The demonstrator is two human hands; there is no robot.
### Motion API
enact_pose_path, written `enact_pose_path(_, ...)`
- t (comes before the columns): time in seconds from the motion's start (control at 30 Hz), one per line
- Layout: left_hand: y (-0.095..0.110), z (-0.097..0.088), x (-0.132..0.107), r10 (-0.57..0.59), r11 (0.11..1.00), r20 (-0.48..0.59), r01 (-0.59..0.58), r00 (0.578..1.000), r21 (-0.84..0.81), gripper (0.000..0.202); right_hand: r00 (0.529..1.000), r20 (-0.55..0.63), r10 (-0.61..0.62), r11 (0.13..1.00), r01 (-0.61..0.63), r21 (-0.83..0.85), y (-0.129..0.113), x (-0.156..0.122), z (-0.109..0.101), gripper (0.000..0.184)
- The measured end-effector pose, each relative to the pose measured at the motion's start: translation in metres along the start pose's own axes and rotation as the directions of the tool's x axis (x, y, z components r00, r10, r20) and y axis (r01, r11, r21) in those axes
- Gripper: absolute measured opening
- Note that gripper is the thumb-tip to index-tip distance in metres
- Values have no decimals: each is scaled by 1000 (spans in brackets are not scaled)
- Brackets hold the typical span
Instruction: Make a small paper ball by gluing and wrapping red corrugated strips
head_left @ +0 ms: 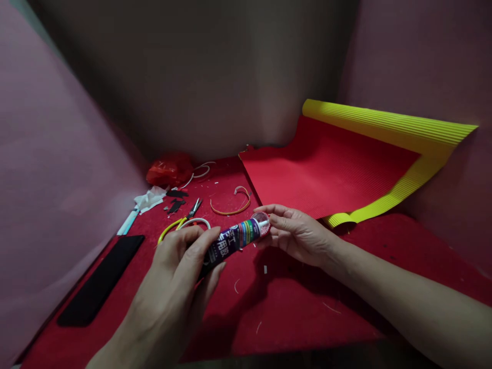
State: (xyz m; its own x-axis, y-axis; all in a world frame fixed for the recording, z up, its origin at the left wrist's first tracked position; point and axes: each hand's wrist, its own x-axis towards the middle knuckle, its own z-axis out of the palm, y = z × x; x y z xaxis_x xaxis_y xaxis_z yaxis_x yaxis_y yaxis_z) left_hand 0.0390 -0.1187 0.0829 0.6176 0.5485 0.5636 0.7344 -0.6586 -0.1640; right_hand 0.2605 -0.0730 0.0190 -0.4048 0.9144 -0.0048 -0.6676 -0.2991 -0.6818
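Note:
My left hand (184, 277) is wrapped round a dark glue tube (226, 243) with a coloured band and white printed characters. Its white nozzle points right, up against a small round piece with a red rim (266, 231). My right hand (294, 233) pinches that piece between thumb and fingers. The tube's nozzle overlaps the piece; whether glue is coming out I cannot tell. Both hands are above the red tabletop (295, 307). Beyond my left hand lie scissors with yellow handles (171, 228), their blades pointing away, beside a white loop partly hidden by my fingers.
Red corrugated sheet (330, 164) and rolled yellow corrugated sheet (388, 123) lie at the back right. An orange wire (230, 212), black scraps (177, 206), white tissue (150, 199) and a red plastic bag (169, 169) are farther back. A black flat strip (100, 282) lies at left. Pink walls flank the table.

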Motion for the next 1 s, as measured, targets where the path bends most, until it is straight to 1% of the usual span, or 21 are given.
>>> enact_pose_path(0.1,-2,0,1,-10,1000,-3,10,1000,8,31,999,37,-6,1000,6,6,1,0,-1,21)
enact_pose_path(0.27,-1,1,4,-16,1000,-20,16,1000,3,30,997,75,-18,1000,19,-10,3,1,-4,24)
enact_pose_path(0.4,1,3,3,-10,1000,-19,9,1000,-28,33,999,50,-8,1000,9,-17,3,1,-4,27)
enact_pose_path(0.57,1,5,-1,2,998,-7,-2,1000,-61,34,1000,-2,7,1000,-7,18,2,0,0,26)
enact_pose_path(0.77,-2,3,-3,-11,999,1,11,1000,-48,35,1000,-6,1,1000,-1,30,0,0,0,25)
enact_pose_path(1.0,1,3,-4,-16,997,-2,16,1000,-78,34,1000,-17,7,999,-7,38,0,-1,2,25)
